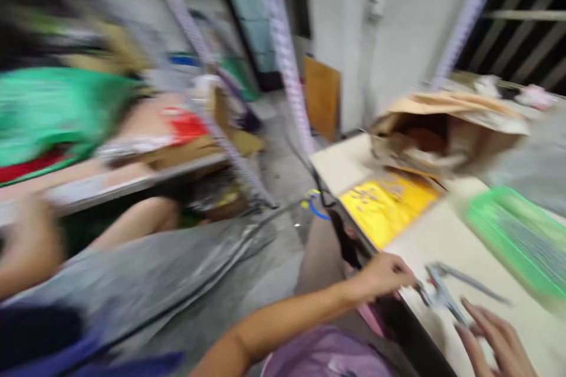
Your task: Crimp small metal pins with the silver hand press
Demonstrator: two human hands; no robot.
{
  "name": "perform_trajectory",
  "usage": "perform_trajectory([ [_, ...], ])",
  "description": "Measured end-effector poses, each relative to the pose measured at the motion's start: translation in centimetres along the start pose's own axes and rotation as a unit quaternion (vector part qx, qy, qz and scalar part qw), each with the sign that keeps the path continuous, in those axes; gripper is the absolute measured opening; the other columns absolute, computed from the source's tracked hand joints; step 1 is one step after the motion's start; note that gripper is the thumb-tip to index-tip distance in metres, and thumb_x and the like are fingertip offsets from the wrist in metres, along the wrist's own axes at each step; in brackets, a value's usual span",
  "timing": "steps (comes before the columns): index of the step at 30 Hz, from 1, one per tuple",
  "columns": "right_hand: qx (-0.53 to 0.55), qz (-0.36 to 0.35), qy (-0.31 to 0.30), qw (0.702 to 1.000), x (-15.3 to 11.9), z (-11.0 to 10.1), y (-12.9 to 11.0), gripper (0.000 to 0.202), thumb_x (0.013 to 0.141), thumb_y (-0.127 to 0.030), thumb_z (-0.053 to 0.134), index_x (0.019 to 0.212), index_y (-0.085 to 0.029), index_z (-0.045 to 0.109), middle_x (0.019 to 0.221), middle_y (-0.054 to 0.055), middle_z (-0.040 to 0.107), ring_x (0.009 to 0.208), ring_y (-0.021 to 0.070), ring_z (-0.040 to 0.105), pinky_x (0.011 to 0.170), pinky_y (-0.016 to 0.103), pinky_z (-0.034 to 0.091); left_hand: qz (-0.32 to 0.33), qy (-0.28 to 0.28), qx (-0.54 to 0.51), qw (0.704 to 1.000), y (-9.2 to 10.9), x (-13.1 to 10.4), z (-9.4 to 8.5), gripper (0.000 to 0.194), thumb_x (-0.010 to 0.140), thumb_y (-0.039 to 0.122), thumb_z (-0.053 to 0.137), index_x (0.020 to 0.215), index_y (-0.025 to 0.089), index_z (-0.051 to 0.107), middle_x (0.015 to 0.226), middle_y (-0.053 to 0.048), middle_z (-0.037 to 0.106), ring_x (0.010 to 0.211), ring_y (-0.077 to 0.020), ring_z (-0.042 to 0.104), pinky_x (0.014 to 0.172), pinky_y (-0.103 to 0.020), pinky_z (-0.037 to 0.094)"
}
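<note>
My left hand (384,275) is over the near edge of the pale table, its fingers pinched together. A small dark thing shows at its fingertips, too blurred to name. Just beyond lies a grey metal pliers-like tool (440,288) with two spread handles and a spot of red near its head. My right hand (497,336) is at the lower right with its fingers apart, beside the lower handle of that tool; whether a finger touches the handle I cannot tell. Something pale shows between its fingers, partly hidden.
On the pale table (338,159) are a yellow bag (384,203), an open brown paper bag (446,129) and a green plastic basket (522,235). A purple container or cloth (327,353) is below my left arm. To the left, another person's arm (30,247) is near a second table holding a green bag (62,112).
</note>
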State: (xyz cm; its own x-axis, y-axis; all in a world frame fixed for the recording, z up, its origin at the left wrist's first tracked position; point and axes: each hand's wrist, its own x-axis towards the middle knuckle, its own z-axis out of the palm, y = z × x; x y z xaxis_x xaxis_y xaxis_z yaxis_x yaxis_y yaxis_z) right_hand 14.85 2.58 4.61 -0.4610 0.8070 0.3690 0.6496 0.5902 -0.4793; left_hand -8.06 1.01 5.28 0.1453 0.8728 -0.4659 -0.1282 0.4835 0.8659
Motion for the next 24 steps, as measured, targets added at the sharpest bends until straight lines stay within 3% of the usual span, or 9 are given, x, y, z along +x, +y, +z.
perform_trajectory([
  [1,-0.02,0.044,0.007,0.999,-1.2,-0.9,0.0,0.03,0.09,-0.036,0.049,0.12,-0.033,0.053,0.105,0.008,0.057,0.08,0.0197,0.062,0.054,0.029,0.056,-0.014,-0.023,0.018,0.999,-0.1,1.3,0.4,0.013,0.078,0.024,0.063,0.075,0.012,0.06,0.068,0.002,0.055,0.057,-0.0066,0.05,0.051,-0.017,0.04],
  [3,-0.01,0.095,0.023,0.995,-2.2,-1.5,0.4,0.027,0.093,-0.036,0.043,0.111,-0.027,0.06,0.099,0.009,0.057,0.081,0.0194,0.062,0.053,0.026,0.055,-0.007,0.015,0.089,0.996,0.0,3.6,0.8,0.012,0.073,0.022,0.062,0.068,0.012,0.059,0.057,0.004,0.051,0.05,-0.0055,0.045,0.046,-0.016,0.037],
  [7,-0.033,0.108,0.014,0.994,-2.5,-0.9,1.8,0.029,0.095,-0.034,0.038,0.108,-0.021,0.061,0.093,0.008,0.058,0.078,0.0176,0.063,0.063,0.028,0.054,-0.056,0.0,0.164,0.985,0.5,6.3,1.2,0.011,0.069,0.023,0.059,0.065,0.013,0.058,0.051,0.006,0.047,0.044,-0.0055,0.043,0.043,-0.016,0.038],
  [11,-0.042,0.12,-0.033,0.991,-2.9,-0.1,2.2,0.031,0.096,-0.032,0.033,0.11,-0.02,0.059,0.093,0.008,0.058,0.075,0.0171,0.062,0.06,0.027,0.053,-0.096,-0.011,0.227,0.969,0.3,7.5,1.9,0.012,0.068,0.025,0.059,0.066,0.013,0.059,0.048,0.006,0.045,0.041,-0.0047,0.04,0.039,-0.015,0.033],
  [18,-0.036,0.117,-0.055,0.991,-3.1,0.5,3.0,0.031,0.096,-0.027,0.031,0.111,-0.02,0.058,0.089,0.008,0.058,0.076,0.0179,0.061,0.063,0.029,0.053,-0.124,-0.04,0.297,0.946,0.1,8.8,2.5,0.021,0.067,0.033,0.063,0.067,0.012,0.062,0.049,0.006,0.047,0.038,-0.0053,0.037,0.037,-0.018,0.029],
  [24,-0.044,0.115,-0.09,0.988,-3.0,0.5,3.4,0.033,0.097,-0.026,0.027,0.108,-0.018,0.058,0.081,0.006,0.056,0.071,0.017,0.058,0.064,0.028,0.051,-0.178,-0.054,0.292,0.938,0.8,8.7,2.8,0.02,0.067,0.033,0.065,0.067,0.013,0.062,0.04,0.008,0.04,0.035,-0.005,0.034,0.037,-0.018,0.023],
])
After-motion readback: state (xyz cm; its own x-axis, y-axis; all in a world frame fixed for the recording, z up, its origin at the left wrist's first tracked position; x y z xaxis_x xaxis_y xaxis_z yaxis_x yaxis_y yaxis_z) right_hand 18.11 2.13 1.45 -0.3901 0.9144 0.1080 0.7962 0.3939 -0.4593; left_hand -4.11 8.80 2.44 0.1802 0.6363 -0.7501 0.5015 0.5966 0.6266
